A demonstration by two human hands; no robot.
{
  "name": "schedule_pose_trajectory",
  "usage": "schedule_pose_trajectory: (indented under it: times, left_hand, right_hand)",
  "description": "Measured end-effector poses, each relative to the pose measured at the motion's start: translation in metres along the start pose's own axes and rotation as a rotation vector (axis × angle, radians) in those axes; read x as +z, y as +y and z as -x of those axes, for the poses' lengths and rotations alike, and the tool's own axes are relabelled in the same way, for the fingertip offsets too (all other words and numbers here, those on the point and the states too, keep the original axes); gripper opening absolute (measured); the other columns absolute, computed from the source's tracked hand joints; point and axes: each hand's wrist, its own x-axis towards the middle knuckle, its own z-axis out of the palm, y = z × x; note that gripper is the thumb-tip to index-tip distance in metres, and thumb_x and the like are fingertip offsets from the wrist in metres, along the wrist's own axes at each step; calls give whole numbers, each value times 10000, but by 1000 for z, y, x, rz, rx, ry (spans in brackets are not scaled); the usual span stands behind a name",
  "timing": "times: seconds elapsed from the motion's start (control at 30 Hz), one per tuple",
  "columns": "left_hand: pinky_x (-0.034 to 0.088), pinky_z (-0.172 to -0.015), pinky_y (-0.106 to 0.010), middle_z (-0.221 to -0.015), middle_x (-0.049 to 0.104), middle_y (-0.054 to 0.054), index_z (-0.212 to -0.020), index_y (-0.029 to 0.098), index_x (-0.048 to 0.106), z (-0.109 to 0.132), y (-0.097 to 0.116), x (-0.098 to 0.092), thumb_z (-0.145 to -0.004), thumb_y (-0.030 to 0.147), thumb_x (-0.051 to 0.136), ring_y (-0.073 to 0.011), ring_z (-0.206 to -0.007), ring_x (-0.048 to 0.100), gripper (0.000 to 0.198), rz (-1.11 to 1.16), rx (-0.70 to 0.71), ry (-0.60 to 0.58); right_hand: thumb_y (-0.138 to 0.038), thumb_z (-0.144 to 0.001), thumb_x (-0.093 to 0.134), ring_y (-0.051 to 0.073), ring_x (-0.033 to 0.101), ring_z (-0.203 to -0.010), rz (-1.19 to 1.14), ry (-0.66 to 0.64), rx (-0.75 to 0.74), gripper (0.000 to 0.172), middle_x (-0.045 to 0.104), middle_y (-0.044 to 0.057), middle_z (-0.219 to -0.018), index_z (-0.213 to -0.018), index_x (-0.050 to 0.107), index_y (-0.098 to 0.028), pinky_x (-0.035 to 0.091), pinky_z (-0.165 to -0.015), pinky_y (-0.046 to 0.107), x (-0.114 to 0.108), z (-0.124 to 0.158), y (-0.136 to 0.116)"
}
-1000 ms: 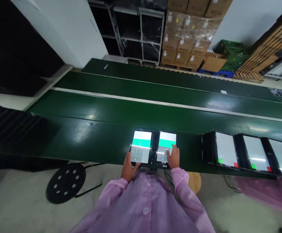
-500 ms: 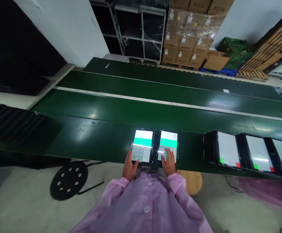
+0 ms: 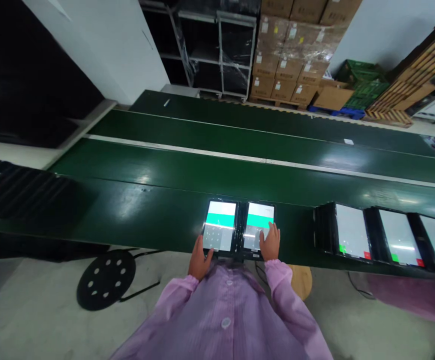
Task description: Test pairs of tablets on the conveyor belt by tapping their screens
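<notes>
Two lit tablets lie side by side on the near edge of the green bench, each showing a white screen with a teal band. My left hand rests at the bottom left corner of the left tablet, thumb stretched onto its lower edge, fingers apart. My right hand lies flat on the lower right of the right tablet, fingers spread on the screen. Both arms wear pink sleeves.
More lit tablets stand in a row to the right, near another person's pink sleeve. A black stool and a wooden stool stand below the bench. Stacked cardboard boxes, a metal rack and green crates line the far wall.
My right hand has shifted from the middle of the right tablet's lower screen towards its right edge. My left hand has stayed at the left tablet's corner.
</notes>
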Motion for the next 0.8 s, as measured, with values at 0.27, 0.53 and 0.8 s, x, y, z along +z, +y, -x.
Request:
schedule_pose_trajectory:
  times: [0.27,0.53,0.8]
  left_hand:
    - [335,-1236,-614,-1600,401,-250,-1593,93,301,-1,-2,1,-979,508,511,-385,-1515,366,770,-8,20,11]
    - [341,-1233,-617,-1601,407,-226,-1603,129,288,1,0,-2,-978,500,519,-377,-1515,366,763,18,19,17]
    - [295,-1264,-588,-1592,452,-181,-1584,143,344,-24,41,-10,-1019,384,432,-334,-1545,316,621,-83,188,-72]
  right_hand:
    - [-459,-1058,304,315,438,-1454,14,-77,-48,585,582,226,-1440,-1471,451,-71,300,-1221,543,2,-4,10]
    - [-487,-1055,332,326,468,-1431,-5,-17,-23,606,584,240,-1435,-1476,446,-65,331,-1200,564,0,-2,15]
    - [-476,-1048,403,333,454,-1437,-133,3,-85,592,575,228,-1445,-1497,432,-92,346,-1197,601,7,12,-16]
